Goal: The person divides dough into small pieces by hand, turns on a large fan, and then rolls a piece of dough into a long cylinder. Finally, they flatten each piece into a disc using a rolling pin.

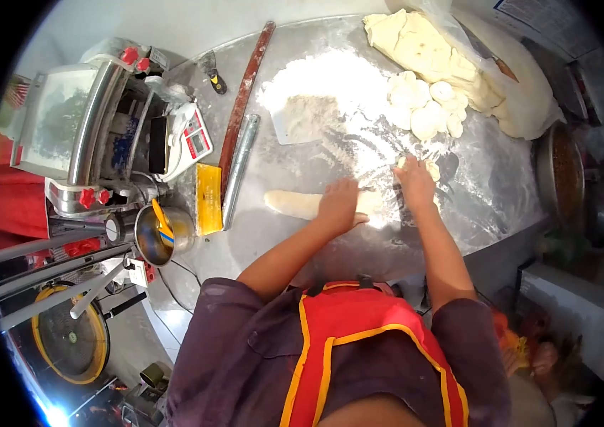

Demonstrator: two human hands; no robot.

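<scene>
A long roll of dough (291, 203) lies across the metal table, its right part under my left hand (339, 204), whose fingers are wrapped over it. To the right, my right hand (416, 186) is at a small piece of dough (432, 169), with its fingers bent; what lies between the fingertips is too small to make out. Beyond my right hand sits a cluster of round dough pieces (426, 107). A large mass of dough (423, 46), partly under clear plastic, rests behind them. White flour (323, 78) is spread over the table's middle.
On the left lie a red rolling stick (245, 99), a metal rod (241, 171), a yellow box (209, 199), a scraper (216, 82) and a scale (194, 135). A pot (152, 238) and a dough machine (78, 128) stand farther left. A large bowl (559, 174) is at the right.
</scene>
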